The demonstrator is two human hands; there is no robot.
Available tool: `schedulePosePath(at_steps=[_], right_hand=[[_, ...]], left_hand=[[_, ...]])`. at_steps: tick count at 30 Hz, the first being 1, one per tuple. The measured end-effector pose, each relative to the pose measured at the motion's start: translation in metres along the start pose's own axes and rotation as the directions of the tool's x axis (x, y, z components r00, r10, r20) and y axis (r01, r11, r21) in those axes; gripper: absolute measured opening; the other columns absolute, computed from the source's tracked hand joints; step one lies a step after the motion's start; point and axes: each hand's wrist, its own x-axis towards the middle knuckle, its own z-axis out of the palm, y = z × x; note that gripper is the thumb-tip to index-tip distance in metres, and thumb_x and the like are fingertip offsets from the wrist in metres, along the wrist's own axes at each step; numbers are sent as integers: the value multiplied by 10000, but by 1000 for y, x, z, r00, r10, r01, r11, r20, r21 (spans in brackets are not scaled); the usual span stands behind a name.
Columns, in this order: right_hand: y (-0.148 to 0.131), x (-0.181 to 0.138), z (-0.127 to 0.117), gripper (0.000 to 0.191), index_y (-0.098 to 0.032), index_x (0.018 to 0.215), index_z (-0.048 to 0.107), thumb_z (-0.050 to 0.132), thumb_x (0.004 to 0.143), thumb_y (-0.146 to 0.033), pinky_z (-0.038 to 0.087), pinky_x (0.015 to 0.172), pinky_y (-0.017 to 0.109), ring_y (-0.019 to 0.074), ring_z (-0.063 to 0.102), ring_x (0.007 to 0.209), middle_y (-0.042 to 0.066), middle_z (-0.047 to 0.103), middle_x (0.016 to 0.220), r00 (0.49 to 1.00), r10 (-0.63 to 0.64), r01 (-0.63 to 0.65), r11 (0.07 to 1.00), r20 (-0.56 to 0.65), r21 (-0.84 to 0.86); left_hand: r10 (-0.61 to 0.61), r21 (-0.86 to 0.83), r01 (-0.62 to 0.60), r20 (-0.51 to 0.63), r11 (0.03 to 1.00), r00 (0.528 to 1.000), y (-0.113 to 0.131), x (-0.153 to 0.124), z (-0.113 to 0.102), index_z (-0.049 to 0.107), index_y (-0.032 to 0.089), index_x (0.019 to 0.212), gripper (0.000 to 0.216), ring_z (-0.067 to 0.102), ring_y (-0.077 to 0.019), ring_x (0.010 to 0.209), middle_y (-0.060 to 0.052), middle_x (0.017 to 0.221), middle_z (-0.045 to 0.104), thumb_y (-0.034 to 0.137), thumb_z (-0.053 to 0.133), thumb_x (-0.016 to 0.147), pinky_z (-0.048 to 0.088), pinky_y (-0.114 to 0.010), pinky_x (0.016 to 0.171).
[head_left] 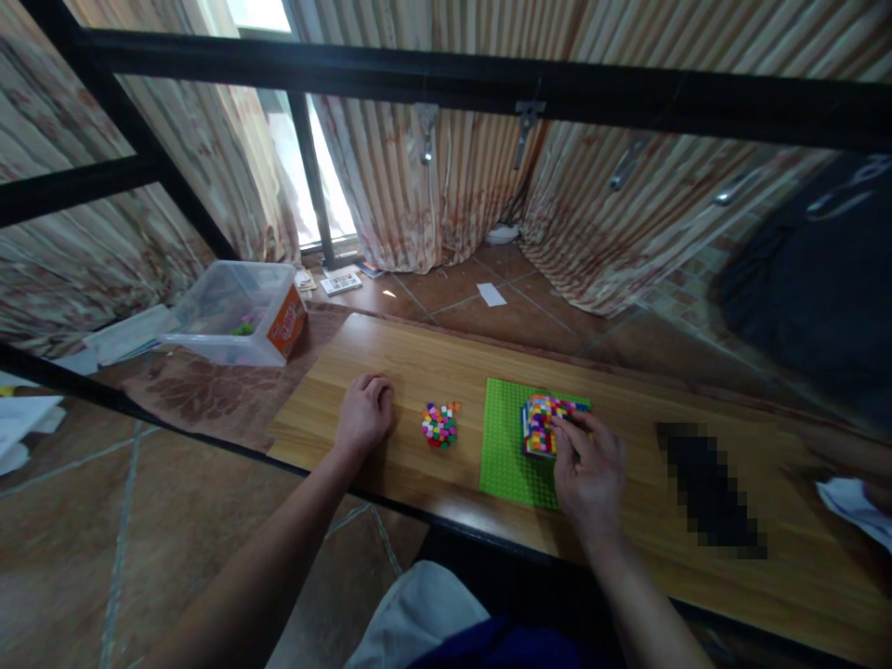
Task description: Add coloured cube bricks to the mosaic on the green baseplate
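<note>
A block-shaped build of multicoloured toy bricks [539,429] stands on a green studded baseplate [503,455]. My right hand [591,469] is at its right side, thumb and fingertips pinched together against the top; whatever is between them is hidden. Left of the baseplate lies a small heap of loose toy bricks [439,426] in many colours, with a few orange ones at its upper right. My left hand [365,412] rests on the wooden table to the left of this heap, its fingers curled in and no object showing in them.
The long wooden table [404,358] has a pixelated dark patch [714,488] on its right. Beyond its left end, a clear plastic box [229,311] sits on a brown rug [202,395]. A black metal bar [446,79] crosses above. Another person's arm [836,451] reaches in at right, near white paper [854,506].
</note>
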Motion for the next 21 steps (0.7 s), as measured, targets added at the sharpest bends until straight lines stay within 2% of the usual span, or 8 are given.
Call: schedulePosePath(at_steps=[7,10,13,17,21], right_hand=[[-4,6,-8,287,-201,1032,702,470,932,-339,446,929,439,234,564,1055,111,631,1110,1000,31,-31,999,-2,-6],[-19,8,-13,290,-201,1086,680,463,937,-323,440,957,435,229,570,1075,106,641,1123,999,42,-41,998,-24,41],[-44,11,-9,275,-220,1070,679,455,942,-316,450,947,414,216,585,1039,83,662,1078,997,3,-12,992,73,123],[-75,15,17,292,-217,1065,681,419,945,-266,457,902,397,219,574,990,82,662,1035,957,-89,38,982,276,183],[-84,21,56,317,-215,1105,676,428,908,-189,448,869,383,230,540,957,85,646,1015,909,-134,67,982,395,178]], left_hand=[[21,-1,-21,-7,1000,1000,2,0,-1,638,194,865,176,588,-234,956,-94,968,644,225,465,879,478,-384,897],[9,-12,-9,-3,1000,1000,2,0,-1,641,193,857,174,586,-233,956,-94,960,644,217,469,876,480,-389,895],[5,-26,-5,2,1000,1000,2,0,0,643,189,861,175,589,-228,947,-95,962,642,209,469,875,481,-393,898],[2,-33,-2,-3,999,1000,2,-1,0,645,189,868,173,591,-223,944,-92,966,641,204,473,873,482,-393,906],[3,-33,-3,-8,999,1000,2,-1,0,645,190,859,168,594,-222,940,-91,967,643,198,478,871,486,-384,902]])
